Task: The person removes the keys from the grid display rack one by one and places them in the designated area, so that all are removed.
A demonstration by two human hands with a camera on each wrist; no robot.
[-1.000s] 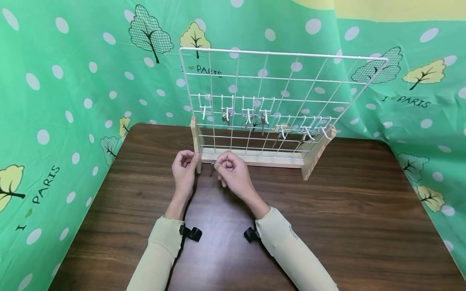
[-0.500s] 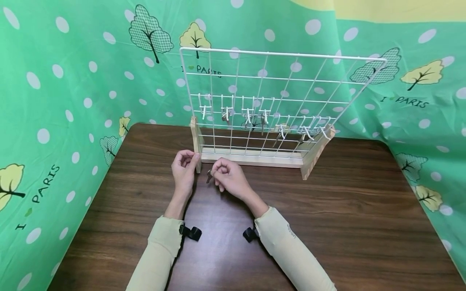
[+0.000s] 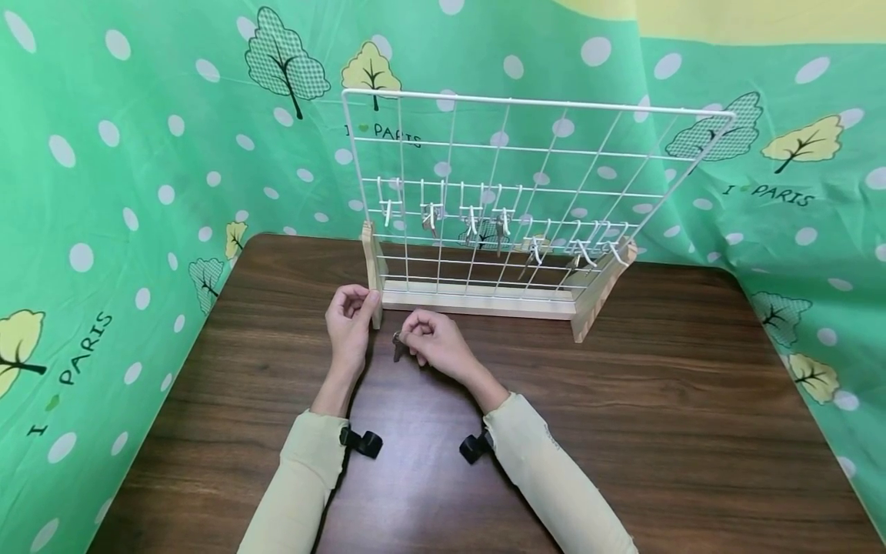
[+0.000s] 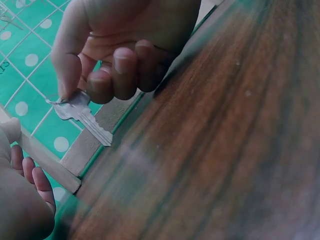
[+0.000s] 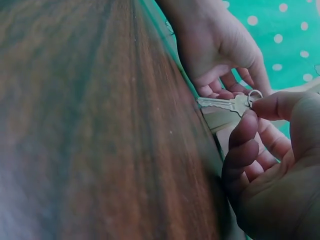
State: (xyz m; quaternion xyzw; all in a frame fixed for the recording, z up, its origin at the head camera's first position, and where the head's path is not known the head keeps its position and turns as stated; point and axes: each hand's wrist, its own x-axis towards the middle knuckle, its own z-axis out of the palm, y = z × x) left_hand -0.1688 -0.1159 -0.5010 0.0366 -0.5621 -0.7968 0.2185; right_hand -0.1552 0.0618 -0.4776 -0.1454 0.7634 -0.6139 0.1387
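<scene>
Just moved: the right hand [image 3: 438,342] has drawn back from the wire rack [image 3: 540,101], bringing a key [image 4: 86,116] out in front of the rack's base; the latest shift is slight.
Stayed put: the left hand [image 3: 349,323], at the wooden foot [image 3: 372,261] on the rack's left, and the hanging keys [image 3: 501,235] on the rack's hooks [image 3: 388,210].
Meaning: to my eye the key is well clear of those hooks yet not laid down, so the carrying looks only partway; the left hand seems to steady the rack.
Right grip: thumb and forefinger pinched on the key's head, the other fingers curled in.
Left grip: thumb and forefinger appear pinched on the foot's edge, though part of that contact is hidden.
Key's place: in front of the rack, near its left foot, seemingly held above the worktop [image 3: 692,400].
Key's look: silvery grey, rounded head, notched blade pointing away from the fingertips, a thin metal ring [image 5: 256,90] at the head; markings too small to read.
</scene>
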